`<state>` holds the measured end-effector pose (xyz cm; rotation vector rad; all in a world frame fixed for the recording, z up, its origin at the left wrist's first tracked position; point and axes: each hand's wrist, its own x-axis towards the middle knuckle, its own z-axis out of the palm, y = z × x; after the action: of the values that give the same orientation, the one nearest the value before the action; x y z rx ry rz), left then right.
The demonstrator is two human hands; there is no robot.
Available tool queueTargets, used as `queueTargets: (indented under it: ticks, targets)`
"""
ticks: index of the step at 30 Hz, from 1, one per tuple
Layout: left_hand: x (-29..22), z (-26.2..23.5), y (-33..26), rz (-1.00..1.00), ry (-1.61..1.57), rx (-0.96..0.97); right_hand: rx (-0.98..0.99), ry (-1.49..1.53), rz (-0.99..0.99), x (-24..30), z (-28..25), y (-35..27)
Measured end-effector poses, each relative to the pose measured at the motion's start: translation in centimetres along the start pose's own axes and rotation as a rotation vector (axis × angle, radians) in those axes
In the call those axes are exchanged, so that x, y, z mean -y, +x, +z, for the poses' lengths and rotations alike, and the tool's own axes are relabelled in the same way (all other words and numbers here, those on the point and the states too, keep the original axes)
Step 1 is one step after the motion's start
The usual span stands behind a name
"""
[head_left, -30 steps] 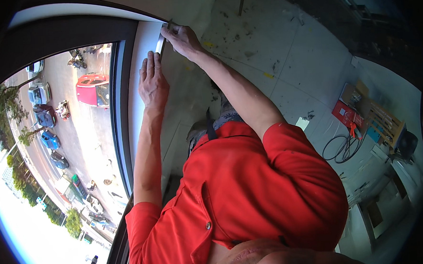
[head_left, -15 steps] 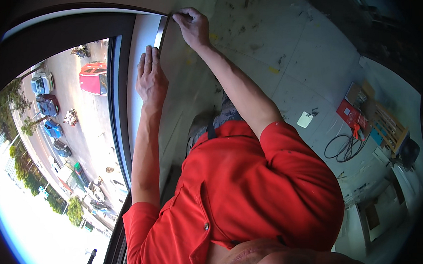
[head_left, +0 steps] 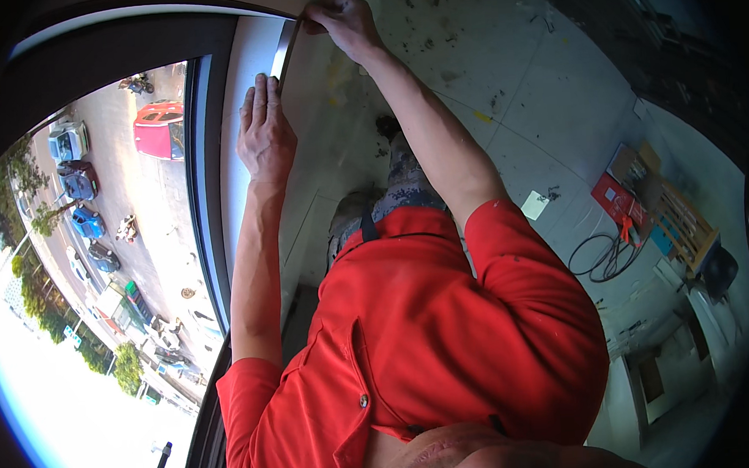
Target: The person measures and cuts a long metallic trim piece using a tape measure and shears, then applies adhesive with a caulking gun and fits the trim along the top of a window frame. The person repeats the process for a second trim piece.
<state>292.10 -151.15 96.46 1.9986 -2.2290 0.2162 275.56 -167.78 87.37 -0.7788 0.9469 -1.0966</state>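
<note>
My left hand lies flat on the white window sill, its fingers stretched out side by side. Just past those fingertips, a thin shiny strip runs along the sill's room-side edge. At the far end of this strip, beside the corner of the dark window frame, the fingers of my right hand are pinched together. Whatever is between them is hidden or too small to name. Both arms reach away from my red shirt.
Left of the sill, the window glass shows a street with parked cars and trees far below. To the right on the stained floor lie a pale sheet, a coiled black cable, a red case and a wooden rack.
My right hand has shifted slightly farther away and left, its fingertips now against the strip's end. My left hand has slid only a little farther along the sill.
</note>
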Motion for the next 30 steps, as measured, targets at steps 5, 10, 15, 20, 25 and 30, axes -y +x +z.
queueTargets:
  ticks: [5,10,15,20,25,30]
  targets:
    - [0.4,-0.9,0.4,0.016,-0.006,-0.014,-0.016,-0.051,0.023,1.3,0.8,-0.1]
    - [0.6,-1.7,0.5,0.027,-0.013,-0.028,-0.021,-0.046,0.026,1.5,1.4,-0.1]
    - [0.9,-1.8,0.3,0.015,-0.005,-0.014,-0.072,0.293,0.121,0.8,2.0,-0.8]
    - [1.3,-2.2,0.8,0.011,-0.031,-0.011,0.022,0.359,0.150,1.0,2.6,-0.4]
    - [1.4,-2.8,1.1,0.008,-0.040,-0.006,0.058,0.317,0.216,1.5,2.6,0.3]
    - [1.9,-2.7,1.0,0.029,-0.036,0.001,0.057,0.695,0.270,0.2,2.7,0.3]
